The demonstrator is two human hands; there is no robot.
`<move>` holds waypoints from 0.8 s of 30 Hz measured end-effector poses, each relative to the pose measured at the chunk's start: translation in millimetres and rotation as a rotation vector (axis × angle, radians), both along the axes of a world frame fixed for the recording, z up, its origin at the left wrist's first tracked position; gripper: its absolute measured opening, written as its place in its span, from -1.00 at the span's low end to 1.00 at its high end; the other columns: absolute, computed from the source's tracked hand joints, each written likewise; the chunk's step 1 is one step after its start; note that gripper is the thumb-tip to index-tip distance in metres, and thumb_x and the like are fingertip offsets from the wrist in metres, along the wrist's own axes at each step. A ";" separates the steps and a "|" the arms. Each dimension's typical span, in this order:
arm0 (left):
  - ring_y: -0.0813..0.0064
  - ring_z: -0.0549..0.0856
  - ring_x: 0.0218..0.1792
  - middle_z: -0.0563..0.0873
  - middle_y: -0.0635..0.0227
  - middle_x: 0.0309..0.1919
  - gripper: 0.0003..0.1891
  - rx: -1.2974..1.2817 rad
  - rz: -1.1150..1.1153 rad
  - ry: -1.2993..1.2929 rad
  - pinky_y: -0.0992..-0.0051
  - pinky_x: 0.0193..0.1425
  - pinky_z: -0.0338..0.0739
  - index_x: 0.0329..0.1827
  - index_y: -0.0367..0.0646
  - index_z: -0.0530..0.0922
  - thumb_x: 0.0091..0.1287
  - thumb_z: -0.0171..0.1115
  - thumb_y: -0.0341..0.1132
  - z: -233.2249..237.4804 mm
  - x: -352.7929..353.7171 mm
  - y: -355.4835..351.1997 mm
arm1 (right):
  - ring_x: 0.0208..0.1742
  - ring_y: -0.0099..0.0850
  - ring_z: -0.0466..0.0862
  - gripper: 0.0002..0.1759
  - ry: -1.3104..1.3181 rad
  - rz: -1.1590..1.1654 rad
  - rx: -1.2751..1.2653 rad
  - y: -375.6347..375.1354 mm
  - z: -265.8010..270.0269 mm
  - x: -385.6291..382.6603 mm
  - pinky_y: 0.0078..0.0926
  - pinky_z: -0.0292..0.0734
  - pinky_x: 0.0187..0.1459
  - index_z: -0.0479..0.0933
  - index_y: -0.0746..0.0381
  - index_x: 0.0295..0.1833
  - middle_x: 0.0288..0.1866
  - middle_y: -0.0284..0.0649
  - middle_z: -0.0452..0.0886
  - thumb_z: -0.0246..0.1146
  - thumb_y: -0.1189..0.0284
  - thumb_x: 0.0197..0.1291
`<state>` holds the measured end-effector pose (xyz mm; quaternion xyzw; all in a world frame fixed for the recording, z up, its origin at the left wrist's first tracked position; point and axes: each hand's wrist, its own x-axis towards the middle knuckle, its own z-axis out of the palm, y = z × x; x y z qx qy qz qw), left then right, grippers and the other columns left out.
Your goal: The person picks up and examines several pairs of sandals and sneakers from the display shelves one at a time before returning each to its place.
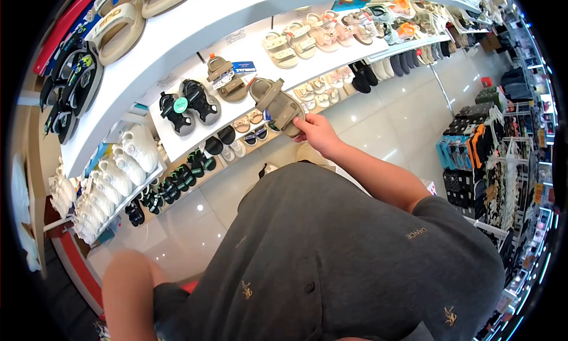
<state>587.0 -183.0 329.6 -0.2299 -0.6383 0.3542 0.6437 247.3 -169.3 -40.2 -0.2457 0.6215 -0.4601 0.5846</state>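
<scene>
My right hand (pixel 318 133) is closed on the toe end of a khaki strapped sandal (pixel 273 102), thumb on top. The sandal is raised off the white shelf (pixel 248 108), at its front edge. A similar khaki sandal (pixel 231 87) stays on that shelf, just left of the held one. Further left sits a pair of black sandals (pixel 201 102) with a round green sticker (pixel 180 105). Of my left side only the bent bare arm (pixel 130 288) shows at the lower left. The left hand itself is out of view.
Beige and pink sandals (pixel 300 40) line the shelf to the right. White sneakers (pixel 125 163) stand on a rack at left. Lower shelves carry dark sandals (pixel 182 181). An upper curved shelf (pixel 142 63) overhangs the left. Racks of hanging goods (pixel 467 145) stand across the tiled floor (pixel 390 116).
</scene>
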 end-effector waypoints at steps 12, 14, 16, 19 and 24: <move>0.03 0.56 0.34 0.63 0.10 0.27 -0.45 1.596 0.511 -0.523 0.03 0.51 0.28 0.25 -0.26 0.60 0.22 0.51 -0.22 -266.1 -80.1 -59.9 | -0.48 -0.59 0.44 -0.66 0.454 0.327 -0.244 4.6 44.5 19.1 -0.47 0.36 -0.42 0.62 0.38 -0.25 -0.54 -0.30 0.54 0.30 0.28 0.44; 0.07 0.56 0.37 0.67 0.14 0.23 -0.54 1.652 0.507 -0.522 0.02 0.55 0.24 0.15 -0.25 0.65 0.21 0.51 -0.26 -284.6 -80.1 -57.1 | -0.48 -0.59 0.44 -0.66 0.492 0.374 -0.244 4.5 54.8 24.6 -0.46 0.37 -0.42 0.62 0.37 -0.25 -0.55 -0.29 0.53 0.30 0.28 0.44; 0.09 0.57 0.36 0.70 0.18 0.20 -0.59 1.663 0.504 -0.511 0.03 0.55 0.24 0.10 -0.23 0.67 0.21 0.51 -0.29 -294.7 -72.7 -56.0 | -0.49 -0.57 0.44 -0.67 0.493 0.398 -0.250 4.9 56.9 28.6 -0.44 0.38 -0.42 0.62 0.37 -0.25 -0.56 -0.27 0.52 0.30 0.28 0.43; 0.16 0.61 0.32 0.76 0.36 0.07 -0.78 1.687 0.487 -0.482 0.06 0.52 0.25 -0.11 -0.12 0.73 0.19 0.51 -0.36 -297.0 -67.0 -46.2 | -0.41 -0.65 0.41 -0.70 0.465 0.460 -0.231 8.5 55.9 31.4 -0.51 0.38 -0.38 0.66 0.39 -0.10 -0.47 -0.37 0.58 0.28 0.32 0.48; 0.33 0.69 0.14 0.77 0.52 -0.16 -0.84 1.586 0.523 -0.478 0.15 0.33 0.33 -0.28 0.00 0.73 0.10 0.50 -0.42 -302.3 -60.2 -29.2 | -0.50 -0.27 0.53 -0.65 0.563 0.451 -0.243 5.2 39.5 30.6 -0.27 0.42 -0.38 0.60 0.38 -0.26 -0.52 -0.07 0.58 0.25 0.26 0.40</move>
